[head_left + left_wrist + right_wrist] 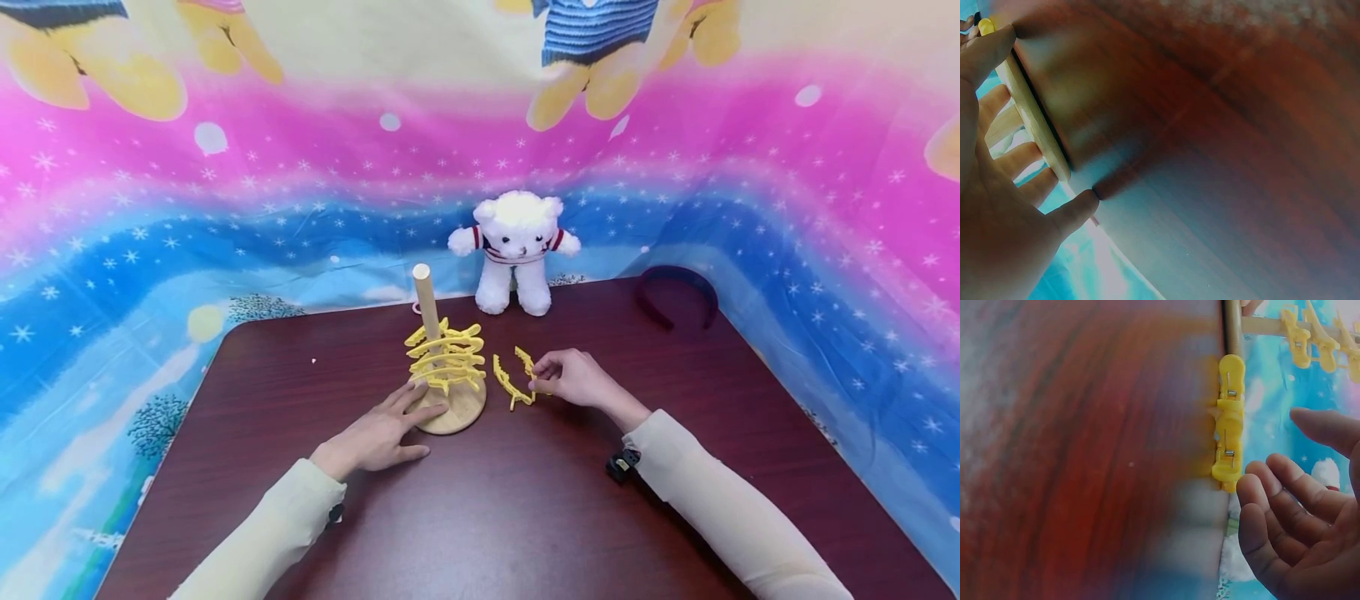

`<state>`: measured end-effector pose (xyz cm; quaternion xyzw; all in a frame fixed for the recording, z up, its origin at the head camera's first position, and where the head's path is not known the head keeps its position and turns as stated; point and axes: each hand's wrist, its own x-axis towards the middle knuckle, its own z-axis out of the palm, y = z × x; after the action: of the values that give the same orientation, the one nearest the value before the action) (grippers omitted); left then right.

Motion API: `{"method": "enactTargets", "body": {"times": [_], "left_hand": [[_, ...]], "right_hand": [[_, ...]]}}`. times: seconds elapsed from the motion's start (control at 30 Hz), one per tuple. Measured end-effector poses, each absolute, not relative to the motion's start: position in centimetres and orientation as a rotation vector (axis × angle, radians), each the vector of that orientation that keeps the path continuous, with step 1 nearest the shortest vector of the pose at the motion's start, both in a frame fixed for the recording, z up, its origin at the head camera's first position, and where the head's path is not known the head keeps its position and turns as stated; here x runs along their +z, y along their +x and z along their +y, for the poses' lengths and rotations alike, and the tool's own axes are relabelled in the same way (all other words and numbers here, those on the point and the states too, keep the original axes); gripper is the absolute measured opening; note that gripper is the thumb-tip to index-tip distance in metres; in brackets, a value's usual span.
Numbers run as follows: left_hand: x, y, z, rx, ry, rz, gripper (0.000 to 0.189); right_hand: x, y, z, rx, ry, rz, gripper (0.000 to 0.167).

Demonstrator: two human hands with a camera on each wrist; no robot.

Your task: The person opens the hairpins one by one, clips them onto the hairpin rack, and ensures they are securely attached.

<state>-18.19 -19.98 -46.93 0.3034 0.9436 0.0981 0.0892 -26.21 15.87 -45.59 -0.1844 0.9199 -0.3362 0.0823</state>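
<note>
Yellow plastic clips (447,360) are stacked around a wooden post (426,300) on a round wooden base (467,410). My left hand (378,433) rests with spread fingers at the base's near left edge; the left wrist view shows the fingers along its rim. To the right of the stand lie loose yellow clips (512,389) on the table. Just beside them is my right hand (573,379), fingers loosely bent. In the right wrist view, its thumb stands apart from the fingers with nothing between, close to a yellow clip (1230,440) that has small metal springs.
A white teddy bear (517,283) stands at the back of the dark wooden table (495,517). Toward the back right lies a dark red headband (678,275). A colourful printed cloth (337,208) hangs behind and around the table.
</note>
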Motion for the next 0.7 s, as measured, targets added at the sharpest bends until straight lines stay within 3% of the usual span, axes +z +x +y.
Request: {"method": "enactTargets", "body": {"times": [0.7], "left_hand": [[-46.85, -18.16, -19.98, 0.295, 0.904, 2.810, 0.069]], "right_hand": [[-45.99, -26.85, 15.10, -0.631, -0.379, 2.861, 0.026]]}}
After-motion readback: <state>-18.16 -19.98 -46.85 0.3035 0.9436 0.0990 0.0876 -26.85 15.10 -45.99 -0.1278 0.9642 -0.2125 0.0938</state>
